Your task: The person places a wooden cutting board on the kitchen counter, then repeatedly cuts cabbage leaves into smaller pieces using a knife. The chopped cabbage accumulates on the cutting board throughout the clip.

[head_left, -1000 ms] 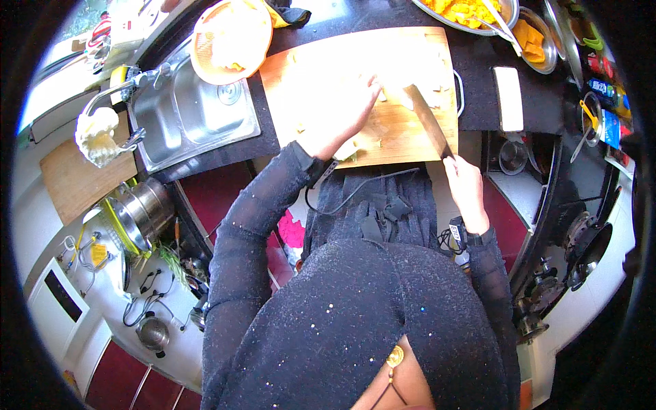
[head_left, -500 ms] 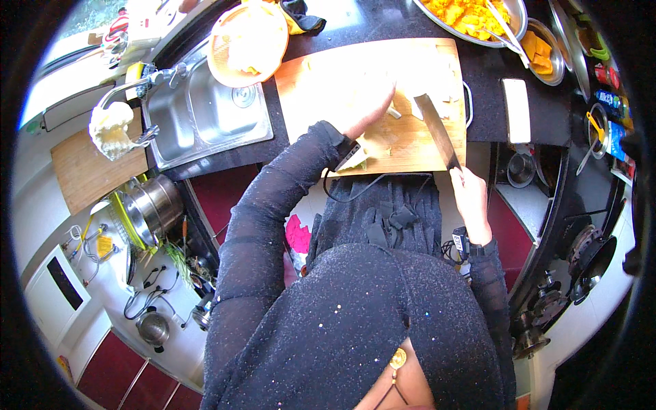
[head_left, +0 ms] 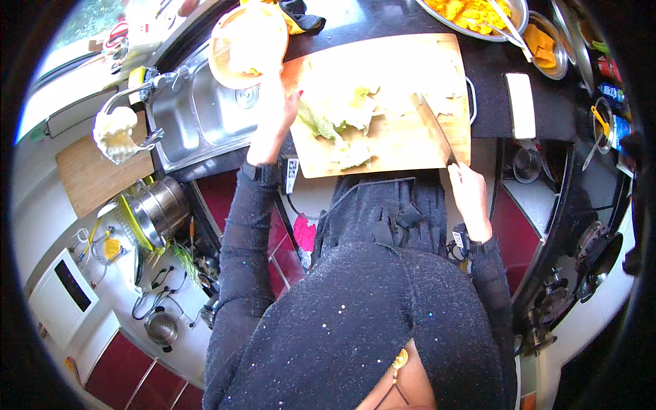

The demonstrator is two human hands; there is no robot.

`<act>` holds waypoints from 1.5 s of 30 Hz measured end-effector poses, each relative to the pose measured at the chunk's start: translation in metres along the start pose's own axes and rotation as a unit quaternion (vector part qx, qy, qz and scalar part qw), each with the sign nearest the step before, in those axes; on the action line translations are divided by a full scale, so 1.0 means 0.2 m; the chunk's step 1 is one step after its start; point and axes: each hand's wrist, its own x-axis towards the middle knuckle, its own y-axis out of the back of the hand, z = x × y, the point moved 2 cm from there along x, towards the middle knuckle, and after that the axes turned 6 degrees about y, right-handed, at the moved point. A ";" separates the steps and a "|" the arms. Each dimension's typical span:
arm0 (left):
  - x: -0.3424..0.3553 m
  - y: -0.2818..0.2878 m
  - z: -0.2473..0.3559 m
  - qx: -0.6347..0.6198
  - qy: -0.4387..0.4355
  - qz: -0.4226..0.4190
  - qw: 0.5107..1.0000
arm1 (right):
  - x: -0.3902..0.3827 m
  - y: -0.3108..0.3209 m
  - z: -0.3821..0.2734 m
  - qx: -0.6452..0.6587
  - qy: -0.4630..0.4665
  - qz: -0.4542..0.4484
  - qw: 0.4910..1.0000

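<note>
My right hand (head_left: pixel 467 195) grips a knife, its broad blade (head_left: pixel 432 124) angled forward over the wooden cutting board (head_left: pixel 379 157). Pale green, leafy vegetable (head_left: pixel 331 123) pieces lie on the board, with pale scraps at its right. My left hand (head_left: pixel 273 119) is raised at the board's left edge, just below the orange colander (head_left: pixel 229 48); glare washes out much of it, and whether its fingers hold anything cannot be made out. The colander's contents are mostly washed out too.
A steel sink (head_left: pixel 198 123) with a tap is left, beside another wooden board (head_left: pixel 102 184). Bowls of orange food (head_left: pixel 465 17) (head_left: pixel 543 51) stand back right, near a white rectangular object (head_left: pixel 521 106). Pots, cables and cookware fill both sides.
My left hand has moved leftward off the board's middle toward the colander, uncovering the leafy vegetable. My right hand and the knife stay over the board's right part.
</note>
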 end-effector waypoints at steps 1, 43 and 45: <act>-0.06 -0.01 -0.02 -0.015 0.062 -0.026 0.998 | 0.01 -0.01 -0.01 -0.004 0.001 -0.005 1.000; -0.19 -0.44 1.01 -0.233 0.002 -0.252 0.939 | 0.09 0.04 0.12 0.024 0.000 0.009 1.000; -0.30 -0.43 0.97 -0.097 -0.146 -0.180 0.968 | 0.07 0.04 0.13 0.027 -0.010 -0.002 1.000</act>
